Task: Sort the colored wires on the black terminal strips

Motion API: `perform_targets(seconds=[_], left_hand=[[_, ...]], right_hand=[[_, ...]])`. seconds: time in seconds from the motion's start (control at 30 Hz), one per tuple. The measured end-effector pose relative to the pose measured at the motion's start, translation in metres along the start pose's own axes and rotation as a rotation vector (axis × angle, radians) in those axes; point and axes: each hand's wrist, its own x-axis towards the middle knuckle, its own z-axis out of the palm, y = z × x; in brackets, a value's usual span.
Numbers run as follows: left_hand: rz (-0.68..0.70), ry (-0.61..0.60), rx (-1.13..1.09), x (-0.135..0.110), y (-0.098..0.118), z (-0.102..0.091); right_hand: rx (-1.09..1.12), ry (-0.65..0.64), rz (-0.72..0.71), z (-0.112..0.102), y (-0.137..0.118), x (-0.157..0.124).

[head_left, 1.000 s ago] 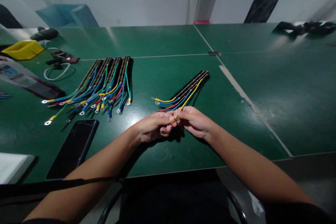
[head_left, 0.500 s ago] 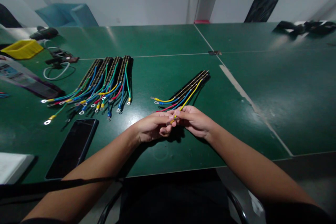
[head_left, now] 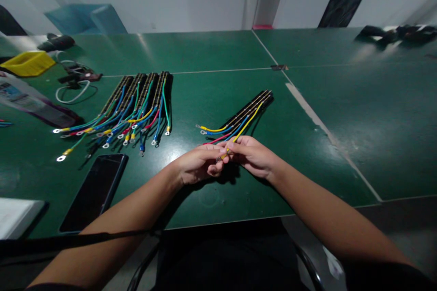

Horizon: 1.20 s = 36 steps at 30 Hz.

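Near the table's front edge, my left hand (head_left: 204, 163) and my right hand (head_left: 253, 156) meet, fingertips pinched on the lower end of a yellow wire (head_left: 250, 122). A yellow sleeve and a small metal terminal show between the fingers, partly covered. The wire's upper end joins a black terminal block (head_left: 251, 108) lying slantwise on the table. Further wires leave this block: a yellow one (head_left: 215, 131), a blue one (head_left: 218, 134) and a red one (head_left: 218, 139), the first two ending in ring terminals. My hands partly hide the lower wires.
On the left lie several wired terminal blocks (head_left: 145, 93) with loose ring-terminal wires. A phone (head_left: 94, 193) and a white box (head_left: 20, 216) are nearer me. Behind stand a yellow bin (head_left: 29, 63), a bottle (head_left: 32, 102) and a cable (head_left: 73, 95). The green table (head_left: 355, 100) extends right.
The metal terminal at the yellow wire's end now shows more between my fingertips. Both hands stay in nearly the same place.
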Motion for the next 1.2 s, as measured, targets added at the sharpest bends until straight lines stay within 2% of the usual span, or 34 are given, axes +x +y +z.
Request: perform_targets(seconds=[0.3,1.03,1.2], left_hand=[[-0.011,-0.015,-0.033,0.001,0.0007,0.0019],[-0.001,-0.022,0.063,0.0017,-0.0015,0.0009],[0.012,0.017,0.038,0.0007,-0.0011,0.0011]], right_hand=[[-0.009,0.029,0.002,0.001,0.0006,0.0008],[-0.01,0.081,0.015,0.0014,0.0034,0.0056],[0.0,0.13,0.017,0.0068,0.0026,0.0058]])
